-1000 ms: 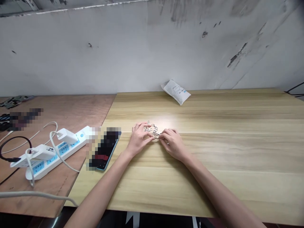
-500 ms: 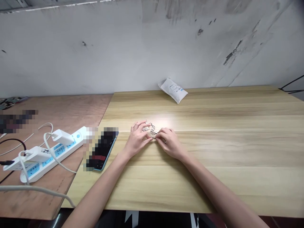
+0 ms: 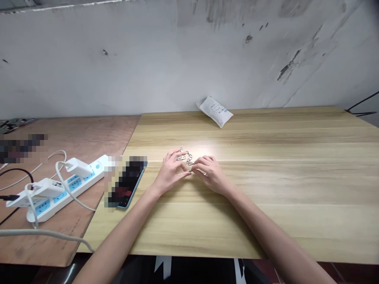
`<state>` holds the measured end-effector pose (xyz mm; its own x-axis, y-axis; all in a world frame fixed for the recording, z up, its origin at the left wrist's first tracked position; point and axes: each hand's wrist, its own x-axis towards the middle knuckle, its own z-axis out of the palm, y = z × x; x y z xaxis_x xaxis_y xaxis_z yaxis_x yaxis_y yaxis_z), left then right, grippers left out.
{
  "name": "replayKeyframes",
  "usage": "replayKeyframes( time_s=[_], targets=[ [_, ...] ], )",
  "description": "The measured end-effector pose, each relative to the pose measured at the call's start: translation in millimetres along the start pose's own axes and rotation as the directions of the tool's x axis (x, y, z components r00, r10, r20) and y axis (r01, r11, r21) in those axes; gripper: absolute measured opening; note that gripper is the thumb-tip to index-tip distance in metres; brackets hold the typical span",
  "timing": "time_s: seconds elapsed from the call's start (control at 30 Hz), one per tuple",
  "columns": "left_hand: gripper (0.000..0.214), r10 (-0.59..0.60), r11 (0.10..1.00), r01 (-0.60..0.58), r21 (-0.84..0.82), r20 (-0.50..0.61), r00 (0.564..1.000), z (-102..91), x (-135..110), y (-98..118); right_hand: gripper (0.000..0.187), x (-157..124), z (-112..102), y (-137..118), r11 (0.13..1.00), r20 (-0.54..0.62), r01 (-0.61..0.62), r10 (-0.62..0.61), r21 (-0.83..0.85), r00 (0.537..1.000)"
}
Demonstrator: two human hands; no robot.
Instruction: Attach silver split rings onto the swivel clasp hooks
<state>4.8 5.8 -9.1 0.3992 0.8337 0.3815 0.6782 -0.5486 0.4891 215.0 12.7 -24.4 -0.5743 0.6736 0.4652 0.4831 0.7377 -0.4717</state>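
A silvery metal chain (image 3: pixel 189 157) of small rings and clasp-like pieces lies in a loose heap on the light wooden table (image 3: pixel 281 189). My left hand (image 3: pixel 170 173) is at its left side, thumb and forefinger pinching near the chain's front end, with the other fingers arched over the heap. From the right, my right hand (image 3: pixel 211 173) pinches the same front end, its fingers curled together. The fingertips of both hands almost meet there and hide most of the gripped piece. A bit of shiny metal also shows beneath the right fingers.
A phone (image 3: pixel 133 183), partly blurred out, lies left of my left arm. Beyond it a white power strip (image 3: pixel 68 193) with chargers and cables rests on a reddish board (image 3: pixel 97 138). Near the wall (image 3: pixel 166 71) lies a white plastic packet (image 3: pixel 216 111).
The fingertips of my two hands have drawn slightly closer together at the chain's front end. The whole view has shifted up a little; the chain stays in nearly the same place.
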Motion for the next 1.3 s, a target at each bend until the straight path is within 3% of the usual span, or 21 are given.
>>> replayKeyframes(
  time_s=[0.17,0.4,0.67,0.77,0.9,1.13,1.2,1.3],
  targets=[
    [0.017,0.065,0.993,-0.065,-0.094,-0.001,0.998,-4.2,2,1,0.014,2,-9,-1,0.978,-0.010,-0.058,0.061,0.198,0.998],
    [0.006,0.051,0.983,-0.059,-0.174,-0.050,0.997,-2.4,1,1,0.015,5,-13,-4,0.854,-0.036,-0.181,0.227,0.488,0.973],
    [0.010,0.020,0.995,-0.037,-0.096,-0.166,0.986,-2.2,2,4,0.015,4,-10,1,0.845,-0.016,-0.225,0.267,0.486,0.964],
    [0.010,0.059,0.998,-0.052,0.040,-0.209,0.976,-3.2,0,4,0.017,5,-10,2,0.851,-0.007,-0.248,0.283,0.462,0.959],
    [0.012,0.185,0.953,-0.137,0.272,-0.161,0.969,-2.6,0,4,0.020,4,-9,-1,0.855,0.022,-0.296,0.317,0.425,0.948],
    [0.019,0.290,0.882,-0.261,0.393,-0.017,0.957,2.6,-1,7,0.019,4,1,-6,0.813,0.027,-0.340,0.373,0.474,0.928],
    [0.019,0.300,0.869,-0.267,0.417,-0.015,0.954,2.5,-1,8,0.020,4,2,-6,0.783,0.035,-0.360,0.398,0.507,0.917],
    [0.014,0.246,0.905,-0.193,0.380,-0.097,0.964,1.2,0,7,0.021,5,0,-6,0.742,0.038,-0.377,0.430,0.555,0.902]
  ],
)
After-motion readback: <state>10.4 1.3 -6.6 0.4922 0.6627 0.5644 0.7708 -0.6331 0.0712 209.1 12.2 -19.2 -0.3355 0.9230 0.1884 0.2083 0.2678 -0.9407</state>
